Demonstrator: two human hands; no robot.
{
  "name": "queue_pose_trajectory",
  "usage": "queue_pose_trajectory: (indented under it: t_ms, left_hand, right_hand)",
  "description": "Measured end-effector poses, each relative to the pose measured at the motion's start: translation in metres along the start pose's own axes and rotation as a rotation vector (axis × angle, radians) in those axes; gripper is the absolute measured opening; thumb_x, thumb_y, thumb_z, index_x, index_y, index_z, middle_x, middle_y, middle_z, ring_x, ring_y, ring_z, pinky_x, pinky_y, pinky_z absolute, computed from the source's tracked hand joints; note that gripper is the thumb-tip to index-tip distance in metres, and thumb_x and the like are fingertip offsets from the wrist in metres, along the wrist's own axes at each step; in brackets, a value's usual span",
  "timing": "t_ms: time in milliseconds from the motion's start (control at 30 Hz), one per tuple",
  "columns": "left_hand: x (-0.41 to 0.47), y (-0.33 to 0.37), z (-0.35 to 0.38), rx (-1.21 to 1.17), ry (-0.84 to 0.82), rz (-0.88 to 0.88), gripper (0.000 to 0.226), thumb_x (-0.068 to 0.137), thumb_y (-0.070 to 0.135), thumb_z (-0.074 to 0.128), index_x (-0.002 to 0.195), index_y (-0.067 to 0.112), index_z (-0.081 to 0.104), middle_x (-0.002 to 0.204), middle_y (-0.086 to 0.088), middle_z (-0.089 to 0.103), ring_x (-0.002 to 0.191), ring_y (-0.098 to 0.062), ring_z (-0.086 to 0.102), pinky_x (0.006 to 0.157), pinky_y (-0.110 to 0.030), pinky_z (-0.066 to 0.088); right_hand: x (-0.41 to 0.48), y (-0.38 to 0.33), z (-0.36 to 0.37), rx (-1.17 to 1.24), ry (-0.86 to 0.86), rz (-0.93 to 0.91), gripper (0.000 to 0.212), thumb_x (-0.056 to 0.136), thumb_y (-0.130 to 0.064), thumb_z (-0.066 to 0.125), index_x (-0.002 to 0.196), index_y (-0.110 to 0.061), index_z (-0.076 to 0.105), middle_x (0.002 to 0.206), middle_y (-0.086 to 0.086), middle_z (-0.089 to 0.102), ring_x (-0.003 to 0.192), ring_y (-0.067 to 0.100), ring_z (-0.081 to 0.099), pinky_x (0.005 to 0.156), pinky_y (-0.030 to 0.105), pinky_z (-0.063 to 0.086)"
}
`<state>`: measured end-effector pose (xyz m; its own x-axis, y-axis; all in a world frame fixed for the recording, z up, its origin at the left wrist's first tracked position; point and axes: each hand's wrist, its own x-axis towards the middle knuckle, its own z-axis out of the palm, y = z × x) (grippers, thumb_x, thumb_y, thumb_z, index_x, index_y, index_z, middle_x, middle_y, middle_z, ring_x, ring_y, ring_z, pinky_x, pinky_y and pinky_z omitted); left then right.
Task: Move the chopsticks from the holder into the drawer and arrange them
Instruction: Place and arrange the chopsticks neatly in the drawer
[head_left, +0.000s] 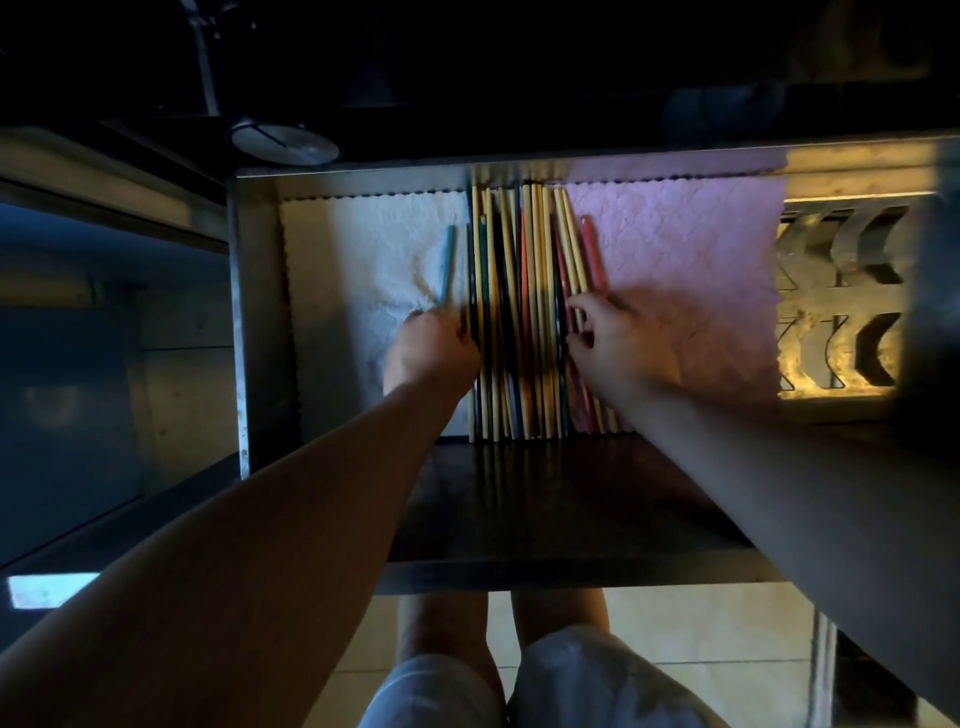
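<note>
Chopsticks (519, 312) | laid side by side mid-drawer (244, 312), between white liner (363, 249) and pink liner (675, 260) | left hand (431, 348) grips stray teal stick (448, 265) | right hand (618, 343) pinches right-edge sticks | judged: transfer largely done, straightening remains

The chopsticks (519, 312) fill the middle of the drawer (260, 312) from front to back. Left of them the white liner (353, 260) is bare except for one teal chopstick (447, 265). To their right the pink liner (685, 270) gives me open room up to the metal rack (841, 301).
</note>
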<state>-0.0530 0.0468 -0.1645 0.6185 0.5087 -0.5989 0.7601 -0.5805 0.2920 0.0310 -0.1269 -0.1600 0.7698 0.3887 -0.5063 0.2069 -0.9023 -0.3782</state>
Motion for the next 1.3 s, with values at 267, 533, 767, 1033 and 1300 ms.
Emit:
queue_pose_trajectory:
  t_ms: [267,533,767,1033,1300]
  left_hand:
    - [0.002,0.003,-0.005,0.076,-0.066,-0.016,0.016,0.085,0.024,0.058,0.095,0.019,0.069,0.08,-0.001,0.063,0.066,-0.018,0.06,0.053,-0.028,0.044]
    - [0.006,0.011,-0.004,0.055,-0.151,-0.15,0.018,0.084,0.028,0.059,0.092,0.015,0.068,0.073,-0.002,0.06,0.065,-0.02,0.058,0.056,-0.029,0.045]
    - [0.003,0.009,-0.007,-0.118,-0.072,-0.115,0.02,0.093,0.026,0.045,0.086,0.015,0.06,0.073,0.0,0.056,0.061,-0.014,0.05,0.048,-0.025,0.034]
    - [-0.001,0.02,0.002,-0.561,-0.032,-0.299,0.015,0.09,0.011,0.047,0.082,0.015,0.058,0.073,-0.003,0.06,0.063,-0.018,0.054,0.046,-0.023,0.034]
    - [-0.001,0.031,0.01,-0.673,0.022,-0.294,0.006,0.089,0.018,0.066,0.088,0.023,0.067,0.076,0.005,0.066,0.065,-0.012,0.06,0.051,-0.02,0.042]
  right_hand:
    - [0.016,-0.006,0.004,-0.007,0.086,0.041,0.032,0.094,-0.028,0.053,0.126,-0.021,0.051,0.115,0.007,0.064,0.099,0.026,0.065,0.073,0.029,0.047]
    - [0.028,-0.011,-0.002,-0.026,0.135,0.061,0.036,0.093,-0.026,0.057,0.125,-0.016,0.047,0.11,0.01,0.063,0.095,0.027,0.064,0.073,0.033,0.049]
    - [0.035,-0.015,-0.005,-0.141,0.1,0.098,0.035,0.094,-0.033,0.056,0.121,-0.012,0.053,0.106,0.009,0.063,0.093,0.024,0.064,0.07,0.03,0.05]
    - [0.05,-0.024,-0.001,0.049,0.037,0.294,0.028,0.085,-0.034,0.064,0.102,-0.012,0.064,0.094,0.008,0.067,0.085,0.025,0.066,0.075,0.041,0.058]
    - [0.037,-0.025,-0.023,0.176,0.096,0.26,0.019,0.087,-0.026,0.054,0.085,-0.008,0.061,0.075,0.005,0.06,0.07,0.022,0.059,0.057,0.025,0.043]
